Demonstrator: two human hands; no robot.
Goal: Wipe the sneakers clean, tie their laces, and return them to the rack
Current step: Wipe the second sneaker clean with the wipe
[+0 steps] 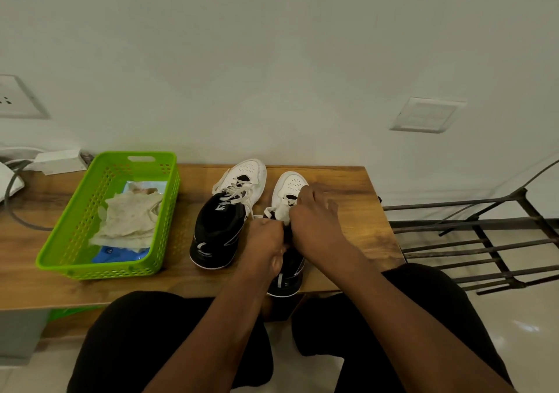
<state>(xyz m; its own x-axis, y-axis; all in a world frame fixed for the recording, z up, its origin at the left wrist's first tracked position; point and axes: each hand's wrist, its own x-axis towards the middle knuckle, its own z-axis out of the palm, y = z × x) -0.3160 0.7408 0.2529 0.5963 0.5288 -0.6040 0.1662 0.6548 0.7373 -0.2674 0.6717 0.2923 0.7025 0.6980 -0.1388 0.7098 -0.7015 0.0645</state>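
Near the wooden table's (348, 187) front right edge, the left hand (266, 238) and right hand (314, 220) each pinch the off-white laces (282, 211) of the right-side black-and-white sneaker (290, 190), evidently for tying, beside its loosely laced mate (223, 220).

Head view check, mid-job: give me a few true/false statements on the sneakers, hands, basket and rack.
1. Both hands, left hand and right hand, work at the right sneaker. True.
2. The left sneaker lies in the green basket. False: it stands on the wooden table beside the basket.
3. A crumpled wipe lies in the basket. True.
4. The sneakers are on the metal rack. False: both are on the table.
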